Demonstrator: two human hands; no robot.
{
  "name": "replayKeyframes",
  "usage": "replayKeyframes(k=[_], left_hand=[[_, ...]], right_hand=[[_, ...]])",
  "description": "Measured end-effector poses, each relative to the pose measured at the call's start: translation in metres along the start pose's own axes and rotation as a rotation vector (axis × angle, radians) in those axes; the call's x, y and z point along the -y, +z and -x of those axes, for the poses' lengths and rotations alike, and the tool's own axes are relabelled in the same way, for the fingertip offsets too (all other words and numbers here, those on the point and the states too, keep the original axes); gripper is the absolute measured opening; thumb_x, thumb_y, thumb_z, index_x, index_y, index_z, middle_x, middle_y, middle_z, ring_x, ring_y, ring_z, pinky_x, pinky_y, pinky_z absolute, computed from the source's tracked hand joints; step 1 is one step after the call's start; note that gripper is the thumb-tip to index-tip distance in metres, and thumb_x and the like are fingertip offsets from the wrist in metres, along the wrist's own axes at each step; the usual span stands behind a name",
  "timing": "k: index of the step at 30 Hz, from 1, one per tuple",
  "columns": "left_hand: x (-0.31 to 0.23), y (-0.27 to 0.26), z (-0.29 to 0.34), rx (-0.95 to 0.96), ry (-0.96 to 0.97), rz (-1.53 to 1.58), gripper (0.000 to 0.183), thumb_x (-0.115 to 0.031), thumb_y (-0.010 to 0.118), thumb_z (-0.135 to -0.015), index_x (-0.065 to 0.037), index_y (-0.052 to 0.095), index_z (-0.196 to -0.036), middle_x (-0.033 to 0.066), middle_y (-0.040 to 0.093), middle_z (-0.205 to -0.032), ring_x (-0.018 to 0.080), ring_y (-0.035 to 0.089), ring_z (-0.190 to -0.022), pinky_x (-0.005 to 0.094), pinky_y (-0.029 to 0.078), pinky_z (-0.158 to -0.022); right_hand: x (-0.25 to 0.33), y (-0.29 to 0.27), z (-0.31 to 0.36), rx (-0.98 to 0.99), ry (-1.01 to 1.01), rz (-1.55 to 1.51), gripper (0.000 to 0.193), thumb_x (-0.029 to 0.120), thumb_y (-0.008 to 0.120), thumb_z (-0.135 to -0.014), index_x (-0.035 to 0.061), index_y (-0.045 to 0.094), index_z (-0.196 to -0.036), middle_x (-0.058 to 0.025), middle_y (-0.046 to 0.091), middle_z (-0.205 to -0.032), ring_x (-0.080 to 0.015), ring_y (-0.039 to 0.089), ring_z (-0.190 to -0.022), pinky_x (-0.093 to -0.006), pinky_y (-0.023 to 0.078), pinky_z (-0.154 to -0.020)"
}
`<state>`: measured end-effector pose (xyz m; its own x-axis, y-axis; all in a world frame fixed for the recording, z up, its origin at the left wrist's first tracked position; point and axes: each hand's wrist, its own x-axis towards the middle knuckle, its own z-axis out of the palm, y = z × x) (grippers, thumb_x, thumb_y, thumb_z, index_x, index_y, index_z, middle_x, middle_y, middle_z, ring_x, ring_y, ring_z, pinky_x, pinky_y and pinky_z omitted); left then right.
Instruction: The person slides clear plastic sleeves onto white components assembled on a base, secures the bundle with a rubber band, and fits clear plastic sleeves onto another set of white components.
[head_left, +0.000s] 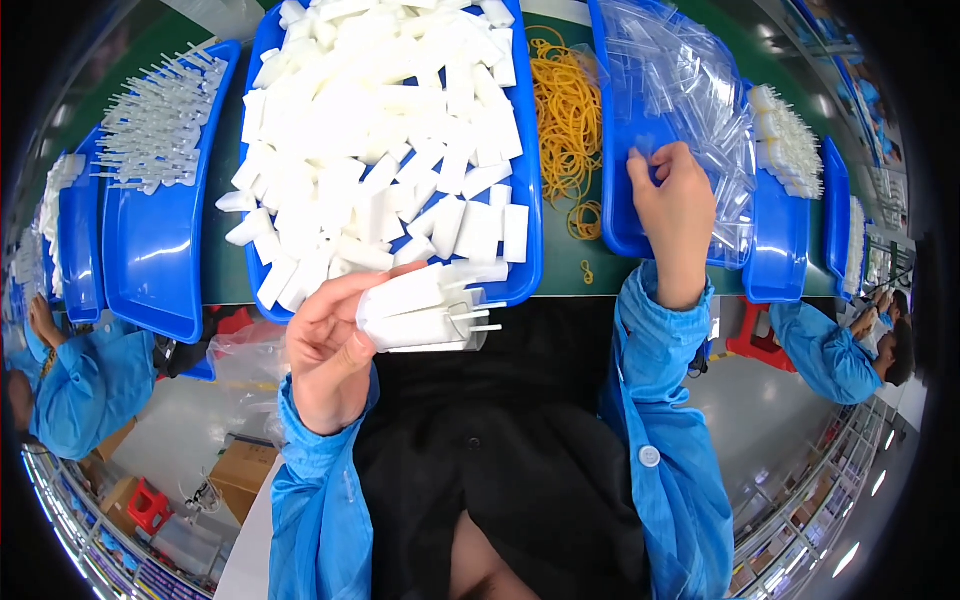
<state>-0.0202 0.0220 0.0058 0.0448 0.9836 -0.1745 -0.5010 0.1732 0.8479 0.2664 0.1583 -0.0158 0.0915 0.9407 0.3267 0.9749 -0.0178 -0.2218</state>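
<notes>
My left hand [335, 345] is closed round a small bundle of white foam blocks [415, 312] with thin white sticks poking out to the right. Clear plastic wraps part of this bundle, which is raised in front of the near edge of the foam tray. Over the blue tray [622, 215] at the right, my right hand [676, 195] has its fingers curled and its thumb close to the index finger. Something faint and see-through shows by those fingertips, too unclear to name. Clear plastic sleeves [690, 80] lie heaped in that tray beside and beyond this hand.
A large blue tray [533, 200] holds a heap of white foam blocks [370, 120]. Yellow rubber bands [567, 120] lie on the green table. Trays with white sticked pieces [165, 120] stand left, and similar pieces [787, 140] right. Co-workers in blue sit at both sides.
</notes>
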Motion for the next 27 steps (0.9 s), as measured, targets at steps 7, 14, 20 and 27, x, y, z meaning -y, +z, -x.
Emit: replayKeyframes(k=[7,14,20,27], left_hand=[[0.002,0.002,-0.003,0.019,-0.021,0.099,0.04,-0.016,0.061,-0.08,0.003,0.049,-0.114,0.0279,0.054,-0.111,0.0316,0.057,-0.103,0.0378,0.053,-0.075],[0.008,0.002,-0.009,0.109,0.046,0.096,0.035,-0.004,0.058,-0.081,0.002,0.047,-0.114,0.0292,0.047,-0.119,0.0318,0.057,-0.101,0.0352,0.056,-0.068],[0.009,0.006,-0.008,0.135,0.12,0.068,0.031,0.001,0.058,-0.079,0.001,0.049,-0.109,0.0289,0.043,-0.123,0.0313,0.057,-0.101,0.0361,0.055,-0.072],[0.011,0.004,-0.006,0.111,0.161,0.023,0.032,0.002,0.063,-0.076,0.001,0.051,-0.106,0.028,0.043,-0.124,0.0304,0.057,-0.1,0.0361,0.054,-0.075]], right_hand=[[0.01,-0.004,0.005,-0.027,-0.083,-0.193,0.014,0.012,0.06,-0.081,0.0004,0.053,-0.079,-0.0143,0.059,-0.077,-0.0273,0.056,-0.066,-0.0337,0.044,-0.063],[0.041,-0.048,0.033,0.22,-0.022,-1.001,0.015,0.009,0.054,-0.086,-0.0014,0.058,-0.096,-0.0015,0.054,-0.077,-0.0074,0.048,-0.068,-0.0199,0.037,-0.06],[0.057,-0.045,0.062,0.324,0.087,-1.506,0.018,0.013,0.054,-0.087,-0.004,0.055,-0.093,-0.002,0.053,-0.071,-0.0038,0.044,-0.062,-0.0156,0.034,-0.055],[0.077,-0.044,0.065,0.41,-0.045,-1.616,0.016,0.01,0.053,-0.088,-0.0045,0.053,-0.095,-0.0065,0.055,-0.082,-0.0049,0.045,-0.067,-0.0168,0.035,-0.059]])
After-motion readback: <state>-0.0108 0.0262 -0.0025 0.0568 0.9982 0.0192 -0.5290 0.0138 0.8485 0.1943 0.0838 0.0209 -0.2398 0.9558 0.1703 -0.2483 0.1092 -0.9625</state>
